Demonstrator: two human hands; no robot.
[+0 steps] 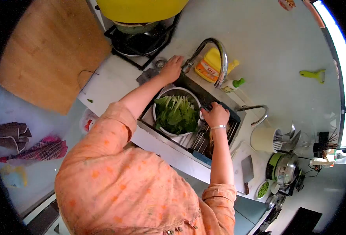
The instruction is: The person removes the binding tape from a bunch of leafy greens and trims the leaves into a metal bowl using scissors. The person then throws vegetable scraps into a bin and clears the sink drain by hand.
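A round pale basin (155, 113) sits in the sink, holding green leafy vegetables (177, 114). My left hand (172, 69) reaches to the base of the curved chrome faucet (222, 58), behind the basin; whether its fingers grip the faucet handle is unclear. To the right, my right hand (216, 114), with a bracelet at the wrist, is at the basin's right rim, above a metal drying rack (204, 139). Its fingers are bent beside a small dark thing that I cannot make out.
Behind the sink stand a yellow detergent bottle (210, 65) and a green-capped bottle (233, 84). A stove (141, 43) is at the upper left. On the right lie a cleaver (247, 170), a utensil holder (263, 139) and a small dish of green pieces (263, 189).
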